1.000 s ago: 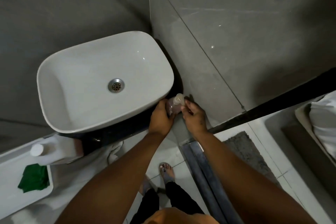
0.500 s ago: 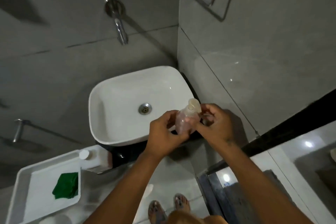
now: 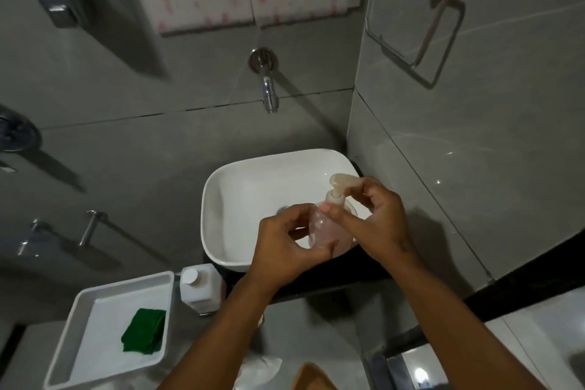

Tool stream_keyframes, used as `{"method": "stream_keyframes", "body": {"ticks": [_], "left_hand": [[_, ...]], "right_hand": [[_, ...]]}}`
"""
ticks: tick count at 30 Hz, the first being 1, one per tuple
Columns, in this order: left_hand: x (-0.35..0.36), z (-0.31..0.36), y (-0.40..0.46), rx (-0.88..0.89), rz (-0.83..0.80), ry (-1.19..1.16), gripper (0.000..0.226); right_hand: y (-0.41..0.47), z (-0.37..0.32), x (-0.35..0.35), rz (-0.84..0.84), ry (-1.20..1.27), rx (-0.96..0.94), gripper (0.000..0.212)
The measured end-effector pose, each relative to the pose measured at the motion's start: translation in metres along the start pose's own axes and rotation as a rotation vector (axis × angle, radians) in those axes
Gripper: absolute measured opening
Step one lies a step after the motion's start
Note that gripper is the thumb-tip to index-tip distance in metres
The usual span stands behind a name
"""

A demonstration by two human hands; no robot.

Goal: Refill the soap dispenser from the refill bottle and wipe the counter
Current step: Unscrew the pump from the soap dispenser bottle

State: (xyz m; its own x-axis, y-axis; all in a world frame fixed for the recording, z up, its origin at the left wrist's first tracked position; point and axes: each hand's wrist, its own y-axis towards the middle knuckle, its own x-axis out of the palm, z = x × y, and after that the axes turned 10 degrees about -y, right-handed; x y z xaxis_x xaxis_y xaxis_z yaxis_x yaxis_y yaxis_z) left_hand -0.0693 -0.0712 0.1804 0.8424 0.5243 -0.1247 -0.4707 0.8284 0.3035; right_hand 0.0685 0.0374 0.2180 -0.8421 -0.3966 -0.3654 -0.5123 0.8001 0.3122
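Hovering above the front right part of the white basin point(image 3: 240, 187), the soap dispenser point(image 3: 329, 231) is held upright in both hands, clear of the rim. The clear body with pinkish soap is gripped from the left by the left hand point(image 3: 285, 250), fingers curled round it. The pump neck is pinched by the right hand point(image 3: 380, 225), thumb at the collar and fingers curled up beside the nozzle head. Open bowl is seen to the left of the hands, under the wall tap point(image 3: 268, 89). The right side is hemmed by the tiled side wall point(image 3: 474, 152), close to the right hand. The refill bottle point(image 3: 199, 286) is stood upright, capped, just beside the basin's front left corner. It is flanked on the left by a white tray point(image 3: 79, 301), touching or nearly so, in which a folded green cloth point(image 3: 144, 331) is laid.
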Motion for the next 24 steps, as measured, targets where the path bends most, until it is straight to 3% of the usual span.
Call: {"method": "stream_keyframes", "body": {"ticks": [3, 7, 9, 14, 18, 24], "left_hand": [[-0.005, 0.000, 0.000, 0.001, 0.009, 0.010, 0.049], [-0.009, 0.006, 0.001, 0.025, 0.015, 0.014, 0.050], [-0.010, 0.008, 0.001, 0.032, 0.028, 0.005, 0.052], [-0.013, 0.006, 0.001, 0.031, 0.030, -0.006, 0.050], [-0.013, 0.003, 0.000, 0.011, 0.037, -0.018, 0.052], [-0.014, 0.002, -0.004, 0.012, 0.016, 0.006, 0.052]], "right_hand": [[0.003, -0.002, 0.002, -0.063, -0.035, -0.048, 0.027], [0.004, -0.008, 0.010, 0.006, -0.093, 0.019, 0.040], [0.006, -0.010, 0.009, -0.023, -0.081, -0.014, 0.035], [0.004, -0.012, 0.009, -0.079, -0.066, 0.000, 0.046], [0.007, -0.015, 0.009, -0.063, -0.054, -0.026, 0.029], [0.004, -0.016, 0.012, -0.122, -0.033, -0.035, 0.033]]}}
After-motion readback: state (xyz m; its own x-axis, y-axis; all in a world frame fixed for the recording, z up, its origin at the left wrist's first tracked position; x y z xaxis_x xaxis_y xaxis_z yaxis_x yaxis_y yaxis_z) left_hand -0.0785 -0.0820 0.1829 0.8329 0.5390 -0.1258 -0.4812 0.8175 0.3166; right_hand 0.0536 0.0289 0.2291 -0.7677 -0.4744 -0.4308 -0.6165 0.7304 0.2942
